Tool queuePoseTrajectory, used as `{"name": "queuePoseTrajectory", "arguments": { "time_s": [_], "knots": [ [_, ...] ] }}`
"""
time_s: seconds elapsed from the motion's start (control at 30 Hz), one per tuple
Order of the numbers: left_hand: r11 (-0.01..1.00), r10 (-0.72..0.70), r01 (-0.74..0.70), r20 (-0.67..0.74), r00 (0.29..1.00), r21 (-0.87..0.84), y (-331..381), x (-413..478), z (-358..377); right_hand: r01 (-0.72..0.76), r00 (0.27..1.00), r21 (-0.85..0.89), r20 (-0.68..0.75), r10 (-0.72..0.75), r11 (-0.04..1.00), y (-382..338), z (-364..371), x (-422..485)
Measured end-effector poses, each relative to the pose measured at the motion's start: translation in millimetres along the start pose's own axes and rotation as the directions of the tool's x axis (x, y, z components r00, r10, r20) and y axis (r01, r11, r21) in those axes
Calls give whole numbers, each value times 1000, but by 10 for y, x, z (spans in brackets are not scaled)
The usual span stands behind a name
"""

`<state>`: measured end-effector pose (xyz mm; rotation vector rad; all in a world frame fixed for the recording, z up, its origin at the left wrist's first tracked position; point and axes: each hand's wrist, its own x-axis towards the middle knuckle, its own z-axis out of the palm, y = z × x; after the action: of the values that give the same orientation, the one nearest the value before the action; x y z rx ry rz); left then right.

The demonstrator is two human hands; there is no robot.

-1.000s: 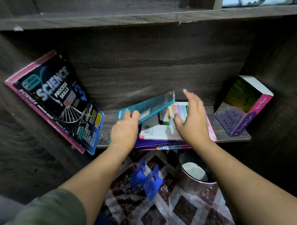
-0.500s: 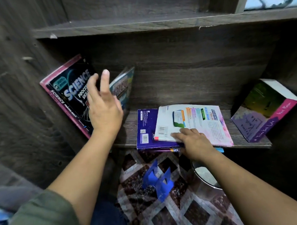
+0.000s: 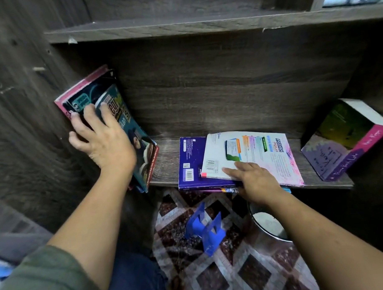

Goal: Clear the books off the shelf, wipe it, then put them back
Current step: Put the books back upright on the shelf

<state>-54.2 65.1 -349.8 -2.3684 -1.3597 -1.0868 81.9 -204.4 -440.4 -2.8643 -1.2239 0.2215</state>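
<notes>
Bare shelf board (image 3: 166, 158) shows between the books leaning at the left wall (image 3: 129, 129) and the flat stack (image 3: 241, 160) at the front edge, wide enough for a hand. A narrower strip separates that stack from the tilted book (image 3: 342, 144) in the right corner.

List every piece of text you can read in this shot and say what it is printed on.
"5" and "kan": the teal book under the left hand; the rest is covered or blurred.
"PRIMA": the white book under the right hand; the word above is unclear.
Cursive on the purple book: not legible.
Barcode digits on the blue book: too small.
</notes>
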Motion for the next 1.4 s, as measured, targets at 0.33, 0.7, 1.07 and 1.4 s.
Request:
{"name": "queuePoseTrajectory", "arguments": {
  "time_s": [0.33, 0.7, 1.07, 1.4],
  "knots": [
    [797, 591, -559, 103, 800, -227, 556, -524, -92, -229, 967, 11, 121, 226, 973, 479, -151, -172],
    [550, 833, -653, 395, 387, -521, 1069, -1094, 74, -32, 992, 112, -118, 46, 993, 389, -273, -257],
    [702, 628, -688, 616, 475, -184, 1008, -1054, 137, -81, 970, -29, -233, 72, 996, 148, -253, -160],
    [715, 690, -596, 234, 685, -366, 980, -829, 5, 22, 790, 512, -535, 299, 859, -24, -371, -63]
  ]
}}
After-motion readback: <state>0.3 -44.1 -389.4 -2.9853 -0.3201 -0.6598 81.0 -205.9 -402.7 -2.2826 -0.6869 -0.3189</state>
